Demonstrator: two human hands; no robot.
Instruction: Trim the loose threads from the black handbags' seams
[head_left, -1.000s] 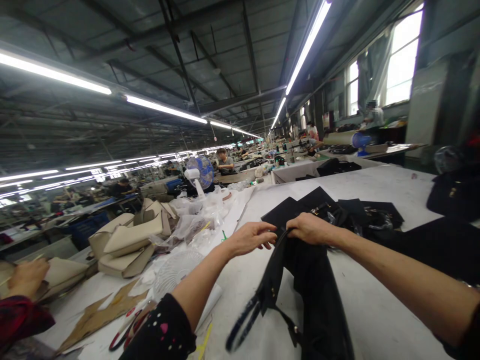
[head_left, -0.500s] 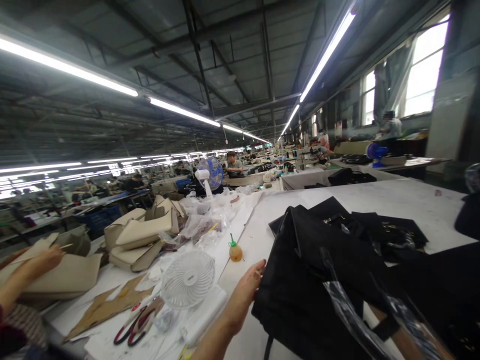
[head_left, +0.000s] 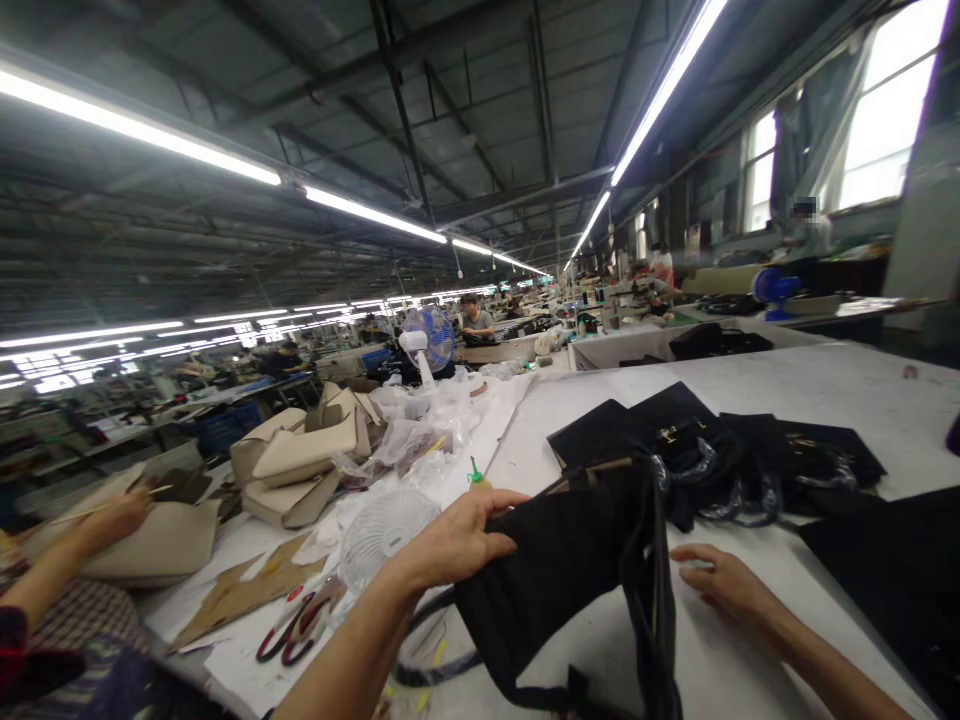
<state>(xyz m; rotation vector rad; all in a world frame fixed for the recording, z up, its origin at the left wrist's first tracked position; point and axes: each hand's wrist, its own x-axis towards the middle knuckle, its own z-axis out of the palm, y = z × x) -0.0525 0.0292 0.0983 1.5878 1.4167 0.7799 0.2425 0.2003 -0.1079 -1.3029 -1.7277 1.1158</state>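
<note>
A black fabric bag (head_left: 551, 580) stands propped up in front of me, its opening tilted and its straps hanging near the table. My left hand (head_left: 472, 540) grips the bag's upper left edge, the thumb on the near face and the fingers over the top. To the right of the bag, my right hand (head_left: 724, 585) has its fingers stretched out, with the tips close to the bag's right edge. Whether they touch it I cannot tell. Behind the bag lie several black bag pieces (head_left: 679, 425) with gold hardware and plastic-wrapped handles.
Left of my arm are a white fan (head_left: 386, 535), scissors (head_left: 300, 630), brown cardboard (head_left: 251, 590) and a green-tipped bottle (head_left: 477, 476). Beige bags (head_left: 307, 455) are piled farther left. A co-worker's hand (head_left: 124, 520) holds a thin stick at the far left. Black fabric (head_left: 892, 580) lies at right.
The black bag has turned and come lower, uncovering table on its right. My left hand has moved from beside its edge to a grip on top. My right hand has come into view.
</note>
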